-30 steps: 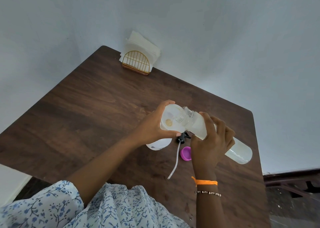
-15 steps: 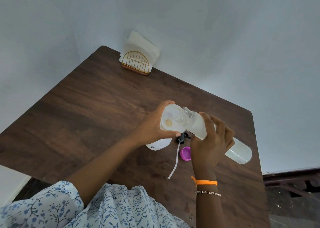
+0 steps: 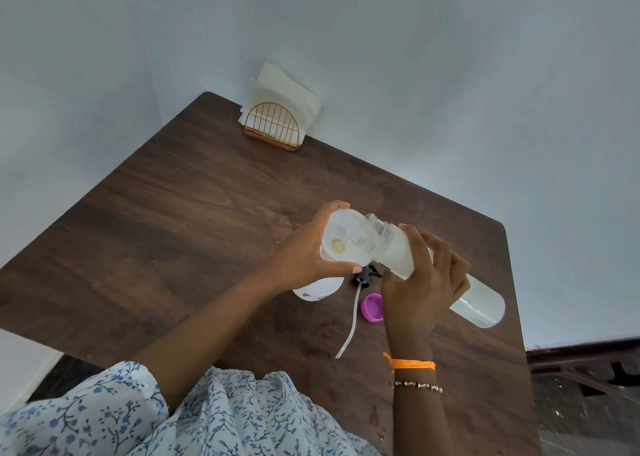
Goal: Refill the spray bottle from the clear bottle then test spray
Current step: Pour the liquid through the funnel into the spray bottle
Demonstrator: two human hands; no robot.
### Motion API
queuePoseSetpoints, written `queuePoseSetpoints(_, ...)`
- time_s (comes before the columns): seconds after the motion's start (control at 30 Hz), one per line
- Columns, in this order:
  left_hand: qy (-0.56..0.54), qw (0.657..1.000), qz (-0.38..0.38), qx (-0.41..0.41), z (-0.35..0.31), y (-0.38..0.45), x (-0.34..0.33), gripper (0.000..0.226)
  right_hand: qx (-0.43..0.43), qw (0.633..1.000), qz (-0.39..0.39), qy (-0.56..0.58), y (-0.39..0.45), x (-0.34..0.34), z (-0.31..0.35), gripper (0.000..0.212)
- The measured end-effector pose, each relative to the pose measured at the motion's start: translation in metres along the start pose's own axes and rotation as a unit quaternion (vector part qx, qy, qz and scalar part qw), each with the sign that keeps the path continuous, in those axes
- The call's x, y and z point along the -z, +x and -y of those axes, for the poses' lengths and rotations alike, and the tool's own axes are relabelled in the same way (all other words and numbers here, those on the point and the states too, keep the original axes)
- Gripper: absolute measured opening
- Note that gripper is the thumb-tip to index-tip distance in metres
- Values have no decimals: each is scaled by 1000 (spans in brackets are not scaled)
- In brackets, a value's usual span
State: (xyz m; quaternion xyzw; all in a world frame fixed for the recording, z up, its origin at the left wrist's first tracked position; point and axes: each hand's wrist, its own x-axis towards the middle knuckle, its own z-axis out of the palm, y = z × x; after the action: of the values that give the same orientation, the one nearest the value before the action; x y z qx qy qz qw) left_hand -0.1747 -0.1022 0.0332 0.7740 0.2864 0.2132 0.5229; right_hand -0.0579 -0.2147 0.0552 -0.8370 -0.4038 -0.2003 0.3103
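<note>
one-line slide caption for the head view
Right hand tips the clear bottle into a funnel that the left hand steadies.

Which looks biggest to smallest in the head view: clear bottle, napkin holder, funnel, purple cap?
1. clear bottle, longest by far.
2. and 3. napkin holder and funnel look alike; the holder stands farther from the camera, so I won't rank them.
4. purple cap, smallest, partly hidden by the right hand.
</note>
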Motion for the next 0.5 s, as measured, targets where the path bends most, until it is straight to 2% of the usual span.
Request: queuePoseSetpoints(0.5,2,1000,-1,0,2,1,-1,89,-2,1000,-1,1,0,1,2,60)
